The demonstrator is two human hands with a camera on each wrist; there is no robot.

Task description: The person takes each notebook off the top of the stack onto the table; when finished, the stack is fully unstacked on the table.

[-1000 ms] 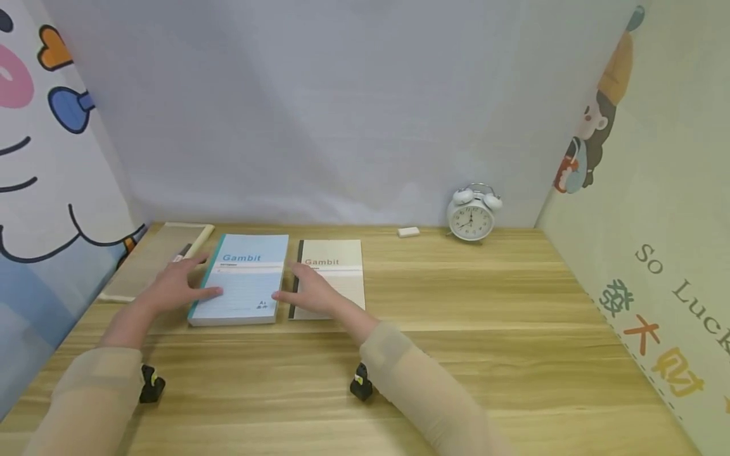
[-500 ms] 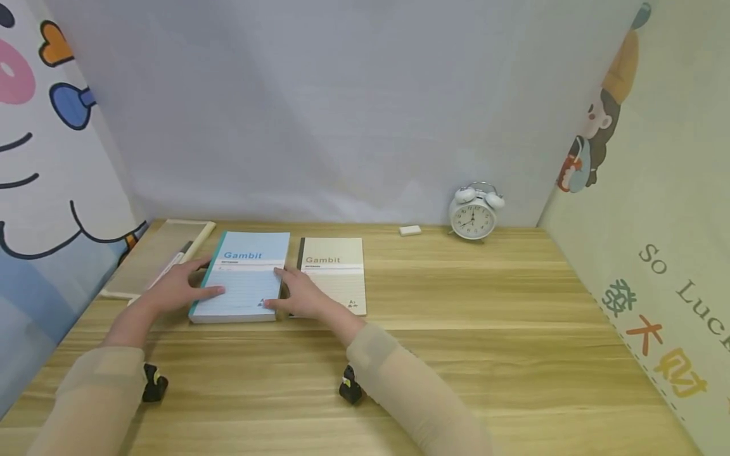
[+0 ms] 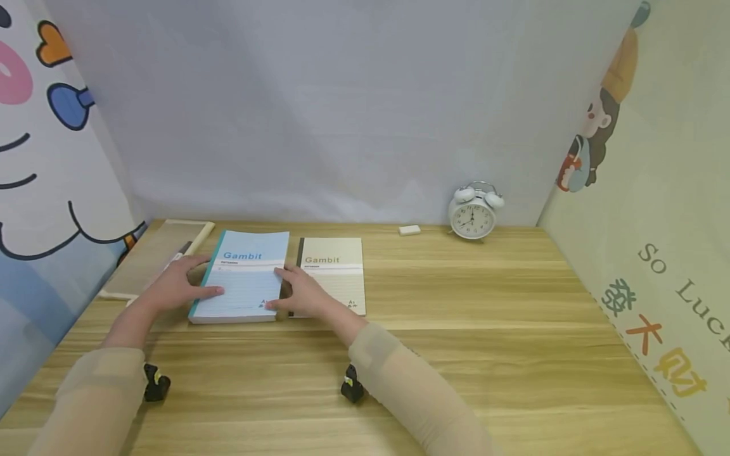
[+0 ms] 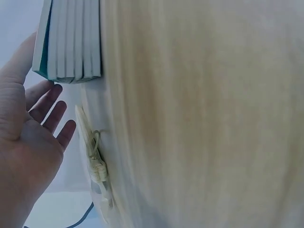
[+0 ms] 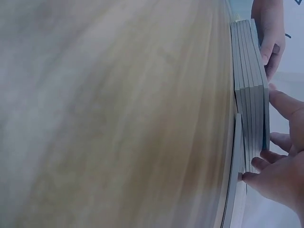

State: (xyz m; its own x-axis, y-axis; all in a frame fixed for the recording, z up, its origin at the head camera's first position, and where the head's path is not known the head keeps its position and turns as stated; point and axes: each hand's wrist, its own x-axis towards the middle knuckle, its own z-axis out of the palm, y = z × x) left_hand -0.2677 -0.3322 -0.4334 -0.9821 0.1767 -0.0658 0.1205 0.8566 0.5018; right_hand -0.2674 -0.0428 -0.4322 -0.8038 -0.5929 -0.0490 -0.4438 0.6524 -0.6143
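A stack of several notebooks lies at the left of the table, a light-blue "Gambit" notebook point(image 3: 251, 275) on top. My left hand point(image 3: 173, 286) grips its teal spine side, thumb on the cover, fingers along the edge. From the opposite side my right hand point(image 3: 305, 293) holds it, thumb on the lower right corner of the cover, fingers at the page edge. In the right wrist view, the right fingers point(image 5: 262, 159) rest against the side of the stack point(image 5: 249, 102). A narrow gap shows under the top notebook in the left wrist view.
A cream "Gambit" notebook point(image 3: 336, 278) lies right of the stack, partly under my right hand. Left is a beige pouch point(image 3: 134, 269) with a pen point(image 3: 181, 252) on it. An eraser point(image 3: 409, 230) and a white alarm clock point(image 3: 472, 215) stand near the back wall.
My right hand has moved left from over the cream notebook onto the blue notebook's right edge. Over the last half second both hands stay almost still; the left hand keeps its place.
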